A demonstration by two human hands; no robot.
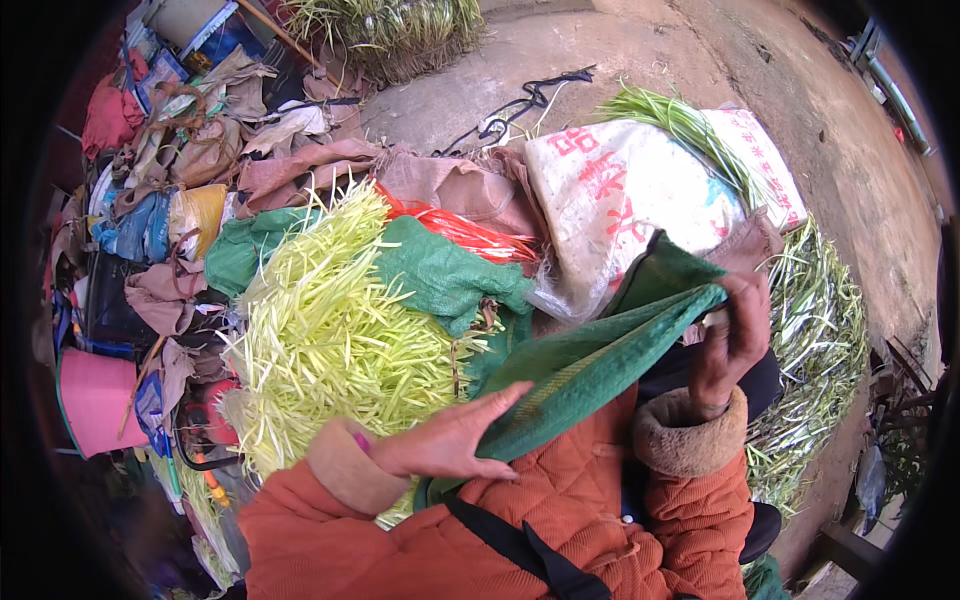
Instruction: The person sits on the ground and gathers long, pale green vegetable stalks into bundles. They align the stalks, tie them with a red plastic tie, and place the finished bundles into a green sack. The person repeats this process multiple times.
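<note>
A folded piece of green woven mesh cloth (592,367) stretches across my lap. My right hand (731,337) pinches its upper corner, fingers curled. At the lower end, my left hand (461,435) rests against the cloth's edge, with thumb and fingers spread apart. Left of the cloth lies a large heap of pale yellow-green leaves, apparently blanched chives (337,330). Another green woven sheet (442,270) partly covers that heap. Red plastic strips (465,229) lie beyond it.
A white woven sack (600,187) bearing red writing holds a bunch of green stalks (686,139). Cut greens (810,360) are piled at right, with another bundle (390,37) at the back. Rags (210,142) and a pink bucket (97,401) crowd the left.
</note>
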